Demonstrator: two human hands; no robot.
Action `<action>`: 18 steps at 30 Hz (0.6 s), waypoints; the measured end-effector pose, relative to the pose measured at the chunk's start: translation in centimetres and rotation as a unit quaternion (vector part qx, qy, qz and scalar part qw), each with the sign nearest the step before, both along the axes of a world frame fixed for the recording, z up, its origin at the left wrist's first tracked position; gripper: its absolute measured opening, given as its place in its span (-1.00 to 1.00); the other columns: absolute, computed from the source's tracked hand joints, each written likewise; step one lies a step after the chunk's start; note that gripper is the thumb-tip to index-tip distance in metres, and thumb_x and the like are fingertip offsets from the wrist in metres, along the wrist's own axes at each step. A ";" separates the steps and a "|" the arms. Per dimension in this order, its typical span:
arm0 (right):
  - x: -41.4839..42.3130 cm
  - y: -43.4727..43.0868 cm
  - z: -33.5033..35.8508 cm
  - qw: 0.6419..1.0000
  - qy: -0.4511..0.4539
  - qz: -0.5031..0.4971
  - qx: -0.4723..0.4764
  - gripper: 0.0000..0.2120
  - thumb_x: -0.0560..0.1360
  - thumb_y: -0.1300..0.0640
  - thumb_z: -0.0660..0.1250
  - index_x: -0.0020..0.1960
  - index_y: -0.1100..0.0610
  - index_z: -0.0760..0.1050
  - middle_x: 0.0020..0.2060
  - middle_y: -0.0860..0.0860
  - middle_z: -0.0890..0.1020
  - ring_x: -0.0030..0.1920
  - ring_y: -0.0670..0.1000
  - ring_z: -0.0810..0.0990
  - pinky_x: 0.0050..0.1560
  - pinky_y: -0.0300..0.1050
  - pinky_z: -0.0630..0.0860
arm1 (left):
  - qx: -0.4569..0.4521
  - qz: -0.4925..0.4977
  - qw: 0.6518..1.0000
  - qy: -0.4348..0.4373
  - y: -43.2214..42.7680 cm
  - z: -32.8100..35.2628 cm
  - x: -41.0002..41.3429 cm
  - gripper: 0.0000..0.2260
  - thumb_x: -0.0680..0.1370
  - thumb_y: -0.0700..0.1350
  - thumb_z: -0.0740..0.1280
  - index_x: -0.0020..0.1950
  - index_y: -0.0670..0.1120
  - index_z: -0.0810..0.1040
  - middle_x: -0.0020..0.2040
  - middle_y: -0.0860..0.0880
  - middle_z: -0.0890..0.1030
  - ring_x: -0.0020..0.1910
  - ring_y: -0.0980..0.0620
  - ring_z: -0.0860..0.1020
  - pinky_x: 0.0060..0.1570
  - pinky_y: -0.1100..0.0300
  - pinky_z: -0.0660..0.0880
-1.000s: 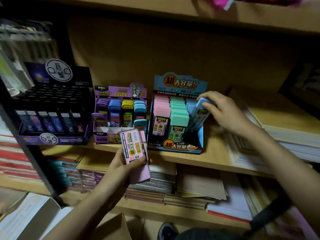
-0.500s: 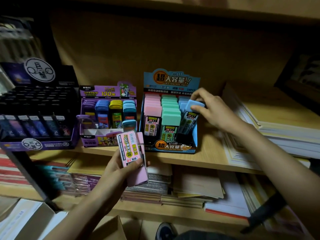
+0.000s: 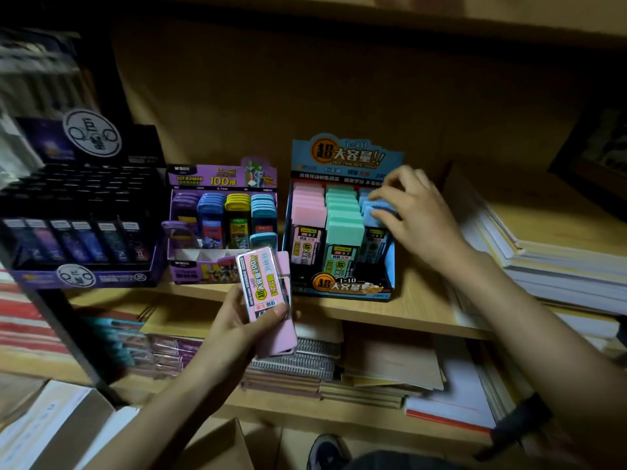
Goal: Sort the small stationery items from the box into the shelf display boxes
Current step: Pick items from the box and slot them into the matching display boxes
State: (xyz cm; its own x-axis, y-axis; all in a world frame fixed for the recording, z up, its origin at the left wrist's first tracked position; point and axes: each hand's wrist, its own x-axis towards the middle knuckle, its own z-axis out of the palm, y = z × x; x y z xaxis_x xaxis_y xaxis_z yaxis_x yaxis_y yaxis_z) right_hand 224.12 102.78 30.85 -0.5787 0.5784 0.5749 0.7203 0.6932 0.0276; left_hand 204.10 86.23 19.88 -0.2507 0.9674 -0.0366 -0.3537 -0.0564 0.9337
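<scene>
Blue display box, centre of frame, on the wooden shelf — rows of pink, green and blue cases inside. Right hand, right of centre: grip pinched on the top of a blue case standing in the box's right-hand row. Left hand, lower centre: grip clamped round stacked pink cases, held before the shelf edge. Purple display box and black display box — further left, same shelf.

Bare shelf strip between blue box, paper stack.
</scene>
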 end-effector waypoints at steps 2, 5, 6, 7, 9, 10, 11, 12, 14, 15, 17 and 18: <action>-0.9 -2.4 0.1 0.994 0.095 0.041 0.031 -0.84 0.51 0.22 0.32 0.04 0.27 0.57 -0.05 0.16 0.51 -0.01 0.08 0.44 0.00 -0.17 0.32 | 0.004 0.003 1.000 0.013 0.0 0.1 -0.1 -0.56 0.32 -0.25 0.39 0.18 -0.07 0.45 -0.06 -0.06 0.70 -0.11 -0.01 0.66 -0.21 0.17 0.62; -3.1 -6.8 -0.5 0.963 0.218 0.119 -0.106 -0.90 0.53 0.19 0.30 -0.13 0.17 0.56 -0.30 -0.05 0.54 -0.28 -0.19 0.44 -0.25 -0.41 0.30 | 0.021 0.003 1.000 0.020 -0.1 0.3 0.0 -0.58 0.31 -0.22 0.41 0.15 -0.07 0.46 -0.08 -0.07 0.70 -0.10 -0.03 0.65 -0.14 0.14 0.63; -4.0 -8.1 -1.1 0.948 0.229 0.111 -0.193 -0.85 0.54 0.10 0.30 -0.18 0.10 0.53 -0.40 -0.13 0.52 -0.37 -0.20 0.45 -0.31 -0.41 0.32 | 0.030 0.007 0.999 0.011 -0.1 0.4 0.1 -0.59 0.31 -0.22 0.41 0.15 -0.08 0.47 -0.07 -0.08 0.69 -0.12 -0.01 0.65 -0.15 0.16 0.62; -4.7 -9.2 -2.0 0.928 0.218 0.094 -0.286 -0.80 0.53 -0.01 0.29 -0.22 0.06 0.50 -0.46 -0.13 0.50 -0.42 -0.20 0.45 -0.33 -0.35 0.37 | 0.039 0.012 0.999 -0.001 -0.2 0.5 0.2 -0.60 0.32 -0.22 0.40 0.15 -0.09 0.48 -0.05 -0.09 0.69 -0.13 0.03 0.65 -0.19 0.18 0.61; -5.9 -11.0 -3.8 0.875 0.179 0.080 -0.443 -0.72 0.48 -0.15 0.30 -0.17 0.08 0.49 -0.41 -0.08 0.52 -0.39 -0.14 0.48 -0.28 -0.10 0.48 | 0.056 0.017 0.998 -0.016 -0.3 0.9 0.3 -0.63 0.37 -0.18 0.37 0.17 -0.12 0.48 -0.06 -0.08 0.69 -0.18 0.07 0.65 -0.33 0.23 0.58; -6.3 -11.6 -4.7 0.845 0.183 0.092 -0.493 -0.75 0.47 -0.13 0.33 -0.14 0.06 0.47 -0.36 -0.05 0.54 -0.36 -0.12 0.49 -0.29 -0.09 0.48 | 0.060 0.021 0.998 -0.015 -0.4 1.0 0.2 -0.64 0.39 -0.17 0.36 0.17 -0.14 0.47 -0.08 -0.08 0.68 -0.22 0.08 0.65 -0.38 0.26 0.55; -6.7 -12.1 -5.5 0.821 0.204 0.107 -0.523 -0.82 0.47 -0.06 0.36 -0.12 0.04 0.44 -0.30 -0.01 0.56 -0.34 -0.14 0.49 -0.32 -0.16 0.46 | 0.063 0.026 0.998 -0.006 -0.5 1.2 0.1 -0.64 0.39 -0.15 0.36 0.18 -0.15 0.46 -0.10 -0.07 0.68 -0.24 0.09 0.64 -0.40 0.27 0.54; -6.9 -12.4 -6.0 0.803 0.229 0.121 -0.537 -0.86 0.47 0.04 0.38 -0.10 0.02 0.43 -0.23 0.03 0.60 -0.34 -0.18 0.51 -0.35 -0.28 0.44 | 0.064 0.034 0.997 0.008 -0.6 1.2 -0.2 -0.62 0.38 -0.14 0.38 0.18 -0.15 0.46 -0.09 -0.07 0.68 -0.23 0.08 0.65 -0.37 0.27 0.54; -7.2 -12.6 -6.1 0.789 0.247 0.134 -0.547 -0.85 0.47 0.15 0.39 -0.03 0.03 0.43 -0.12 0.04 0.63 -0.25 -0.23 0.56 -0.27 -0.39 0.44 | 0.064 0.044 0.996 0.052 -0.8 1.3 -0.8 -0.57 0.33 -0.10 0.42 0.17 -0.12 0.46 -0.06 -0.08 0.68 -0.16 0.05 0.65 -0.28 0.24 0.56; -7.2 -12.5 -6.0 0.790 0.240 0.139 -0.547 -0.81 0.46 0.17 0.41 0.00 0.03 0.43 -0.11 0.00 0.61 -0.20 -0.21 0.56 -0.18 -0.37 0.47 | 0.064 0.045 0.994 0.075 -1.0 1.3 -1.1 -0.56 0.32 -0.09 0.42 0.17 -0.09 0.45 -0.04 -0.08 0.68 -0.12 0.04 0.65 -0.23 0.24 0.57; -7.2 -12.2 -5.5 0.791 0.218 0.132 -0.557 -0.74 0.43 0.18 0.44 0.00 -0.01 0.41 -0.19 -0.08 0.55 -0.21 -0.15 0.55 -0.16 -0.26 0.48 | 0.067 0.045 0.992 0.102 -1.2 1.3 -1.5 -0.53 0.30 -0.06 0.43 0.18 -0.06 0.45 -0.03 -0.05 0.69 -0.08 0.06 0.65 -0.19 0.25 0.58; -7.3 -12.1 -5.2 0.788 0.210 0.125 -0.565 -0.76 0.43 0.19 0.44 -0.03 -0.01 0.41 -0.24 -0.08 0.54 -0.26 -0.14 0.54 -0.22 -0.24 0.48 | 0.067 0.048 0.991 0.106 -1.3 1.3 -1.6 -0.54 0.29 -0.05 0.43 0.17 -0.06 0.45 -0.04 -0.03 0.69 -0.09 0.07 0.66 -0.20 0.26 0.58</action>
State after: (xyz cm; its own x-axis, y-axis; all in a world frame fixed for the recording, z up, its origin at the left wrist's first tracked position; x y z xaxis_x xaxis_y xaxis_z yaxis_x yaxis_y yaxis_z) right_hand 216.81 90.63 25.68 -0.6509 0.7572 -0.0539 0.3385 0.2259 -0.9134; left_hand 202.51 84.95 21.21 -0.3301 0.9313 0.1540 -0.1380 -0.2091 0.9681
